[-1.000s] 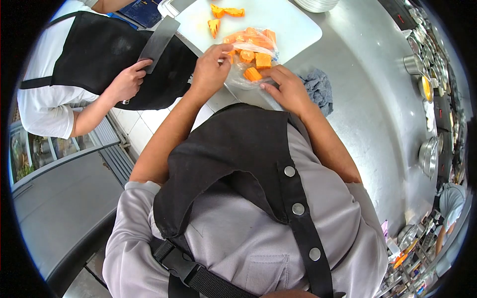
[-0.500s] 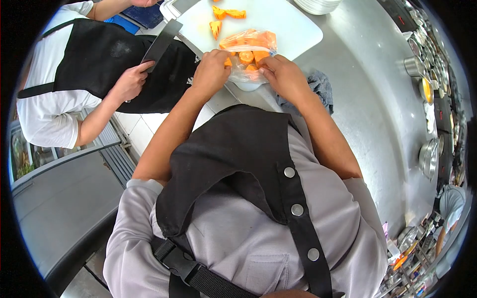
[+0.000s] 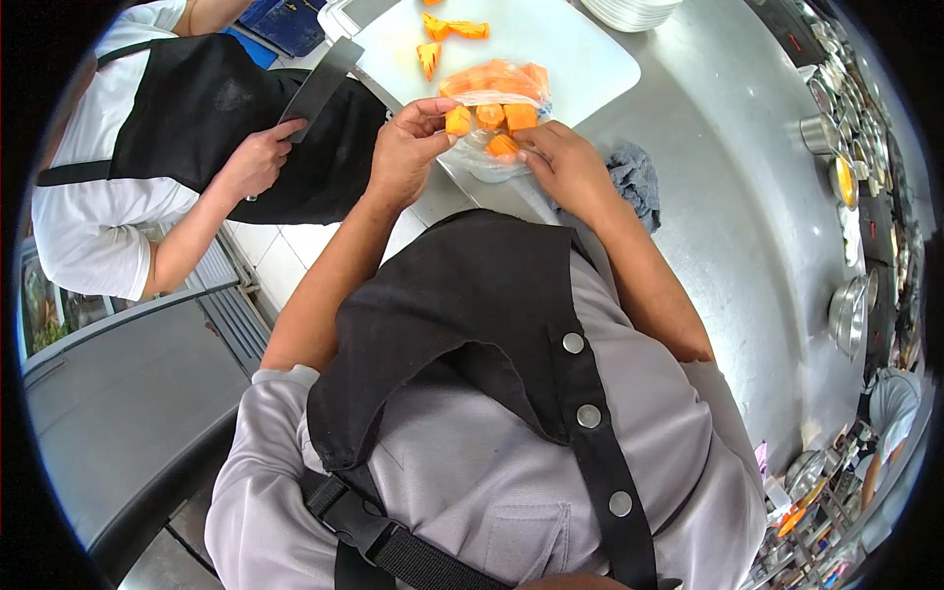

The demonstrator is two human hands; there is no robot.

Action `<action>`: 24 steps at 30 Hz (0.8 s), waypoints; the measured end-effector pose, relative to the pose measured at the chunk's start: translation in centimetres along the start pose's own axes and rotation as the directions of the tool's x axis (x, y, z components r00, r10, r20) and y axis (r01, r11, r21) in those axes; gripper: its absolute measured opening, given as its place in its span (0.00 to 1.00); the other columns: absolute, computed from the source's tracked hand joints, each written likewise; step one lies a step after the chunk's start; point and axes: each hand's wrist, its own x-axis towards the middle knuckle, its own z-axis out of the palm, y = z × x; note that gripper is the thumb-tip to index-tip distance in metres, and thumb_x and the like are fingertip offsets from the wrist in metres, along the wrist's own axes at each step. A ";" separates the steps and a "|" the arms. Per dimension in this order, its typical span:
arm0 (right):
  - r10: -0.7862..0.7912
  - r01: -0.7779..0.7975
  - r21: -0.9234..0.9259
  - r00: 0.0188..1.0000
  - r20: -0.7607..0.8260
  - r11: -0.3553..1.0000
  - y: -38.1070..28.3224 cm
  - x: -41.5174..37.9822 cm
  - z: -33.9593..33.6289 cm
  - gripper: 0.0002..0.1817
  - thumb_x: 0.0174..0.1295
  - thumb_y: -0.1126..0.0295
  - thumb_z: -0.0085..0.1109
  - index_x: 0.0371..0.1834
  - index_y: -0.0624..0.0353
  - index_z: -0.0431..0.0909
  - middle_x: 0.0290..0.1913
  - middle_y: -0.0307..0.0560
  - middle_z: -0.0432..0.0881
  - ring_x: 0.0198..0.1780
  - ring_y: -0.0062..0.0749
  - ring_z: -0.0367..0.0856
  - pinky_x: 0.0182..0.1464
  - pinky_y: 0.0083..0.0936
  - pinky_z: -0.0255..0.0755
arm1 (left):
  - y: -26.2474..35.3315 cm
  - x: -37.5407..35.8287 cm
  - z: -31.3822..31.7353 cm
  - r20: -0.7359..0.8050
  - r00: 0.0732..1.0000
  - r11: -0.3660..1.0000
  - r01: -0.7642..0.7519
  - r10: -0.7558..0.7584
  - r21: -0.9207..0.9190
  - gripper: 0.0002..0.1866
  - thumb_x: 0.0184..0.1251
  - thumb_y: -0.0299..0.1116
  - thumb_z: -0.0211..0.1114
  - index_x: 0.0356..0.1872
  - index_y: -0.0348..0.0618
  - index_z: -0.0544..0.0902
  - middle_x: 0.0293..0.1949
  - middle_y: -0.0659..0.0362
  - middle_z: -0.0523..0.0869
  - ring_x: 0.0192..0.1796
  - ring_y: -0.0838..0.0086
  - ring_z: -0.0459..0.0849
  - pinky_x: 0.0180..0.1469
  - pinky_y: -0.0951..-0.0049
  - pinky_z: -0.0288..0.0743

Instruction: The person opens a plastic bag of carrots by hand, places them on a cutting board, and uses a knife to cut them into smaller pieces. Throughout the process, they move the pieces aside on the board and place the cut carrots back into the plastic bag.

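Pinching orange chunk in fingertips: left hand. Right hand bent-fingered at bag's right side; whether grasping, cannot tell. Clear plastic bag, orange chunks inside, at near edge of white board; loose orange pieces toward board's left edge. Beyond: stacked plates.

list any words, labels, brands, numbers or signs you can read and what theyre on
No text can be read.
Dark panel, top right: small red mark, too small to read.
Plastic bag: bluish patch at its right edge, too blurred to tell if it is print.
Cluttered items, lower right: too small and blurred to read.
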 end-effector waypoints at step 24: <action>-0.043 0.045 0.043 0.998 -0.034 0.998 0.3 -0.9 0.2 0.12 0.65 0.68 0.65 0.49 0.59 0.83 0.46 0.53 0.84 0.50 0.51 0.83 0.51 0.41 0.78 | 1.2 -0.7 0.5 -0.014 0.989 0.972 -0.140 0.145 0.190 0.20 0.61 0.11 0.63 0.54 0.37 0.80 0.50 0.61 0.86 0.48 0.80 0.82 0.53 0.79 0.76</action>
